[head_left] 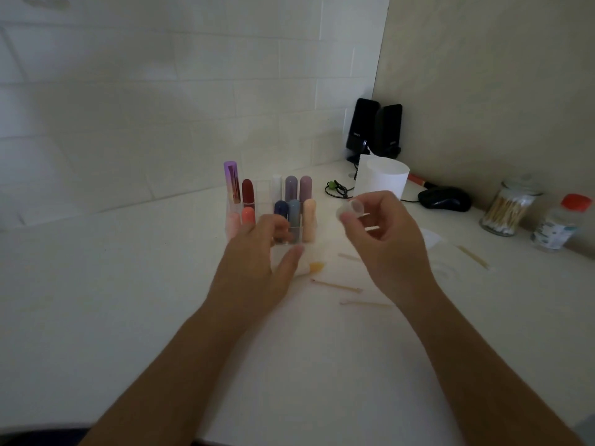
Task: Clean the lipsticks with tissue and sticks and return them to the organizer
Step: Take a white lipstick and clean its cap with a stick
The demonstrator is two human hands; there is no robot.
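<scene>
My left hand [257, 262] grips a white lipstick [314, 267] lying sideways just above the table, its yellow-orange tip poking out to the right. My right hand [389, 239] pinches the white lipstick cap [352, 209] between thumb and fingertips, with the cap's open end facing me. The cap is held up and to the right of the lipstick, apart from it. Just behind my left hand stands the clear organizer [264, 196] with several lipsticks upright in its slots. Used wooden sticks [338, 286] lie on the table near my hands.
A white tissue roll [384, 180] stands behind my right hand. A glass jar of cotton swabs [508, 207] and a red-capped bottle [560, 223] are at the right. A black mouse [446, 197] and black speakers [373, 130] sit by the wall corner.
</scene>
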